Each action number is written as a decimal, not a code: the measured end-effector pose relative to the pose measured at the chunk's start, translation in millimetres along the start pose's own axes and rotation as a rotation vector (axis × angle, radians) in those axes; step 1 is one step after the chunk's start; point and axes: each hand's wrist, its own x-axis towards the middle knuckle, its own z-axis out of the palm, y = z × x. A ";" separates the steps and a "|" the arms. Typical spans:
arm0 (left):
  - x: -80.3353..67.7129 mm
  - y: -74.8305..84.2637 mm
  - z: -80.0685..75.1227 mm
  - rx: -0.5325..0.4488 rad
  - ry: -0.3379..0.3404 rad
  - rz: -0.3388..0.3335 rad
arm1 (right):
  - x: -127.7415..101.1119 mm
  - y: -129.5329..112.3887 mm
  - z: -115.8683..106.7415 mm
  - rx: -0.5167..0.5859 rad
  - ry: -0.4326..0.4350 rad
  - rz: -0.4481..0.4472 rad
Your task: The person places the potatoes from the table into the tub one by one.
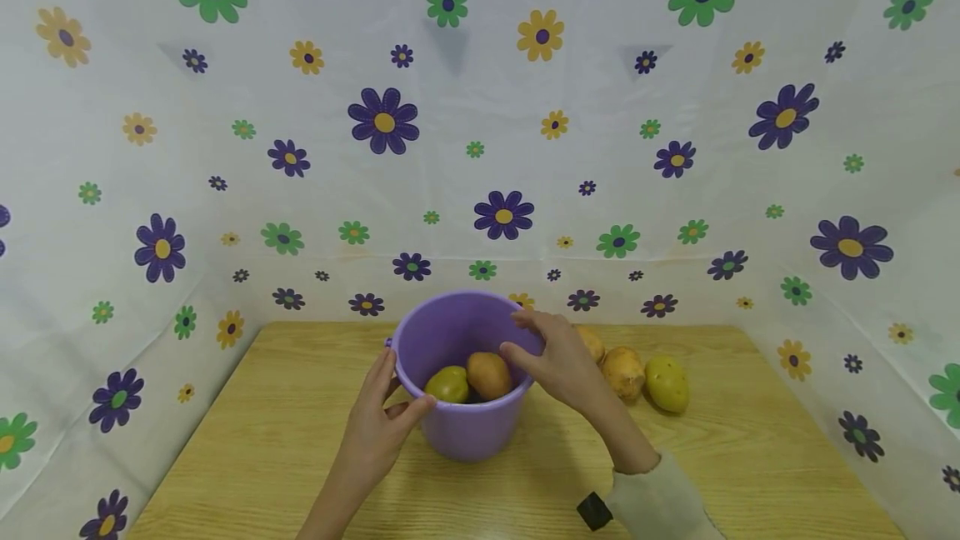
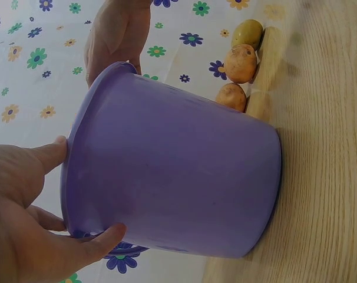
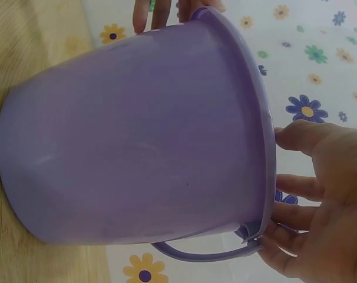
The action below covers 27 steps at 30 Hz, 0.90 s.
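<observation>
A purple bucket (image 1: 472,432) stands upright on the wooden table, its open mouth facing up. In it lie a brown potato (image 1: 489,375) and a smooth yellow-green oval fruit (image 1: 447,385). My left hand (image 1: 375,427) holds the bucket at its left rim, thumb on the front and fingers round the side. On the opposite side, my right hand (image 1: 558,361) reaches over the right rim with fingers spread and nothing between them. Its thumb and fingertips are right at the rim in the right wrist view, beside the bucket's handle (image 3: 208,256).
Right of the bucket, two light-brown potatoes (image 1: 623,372) and a yellow-green oval piece (image 1: 667,384) lie on the table (image 1: 300,440). A small black block (image 1: 595,511) sits beside the right sleeve. White flowered cloth (image 1: 480,173) walls the back and sides.
</observation>
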 end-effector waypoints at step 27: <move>-0.5 2.7 0.1 -0.013 -0.004 -0.029 | -2.5 7.7 -6.3 0.077 -0.004 -0.037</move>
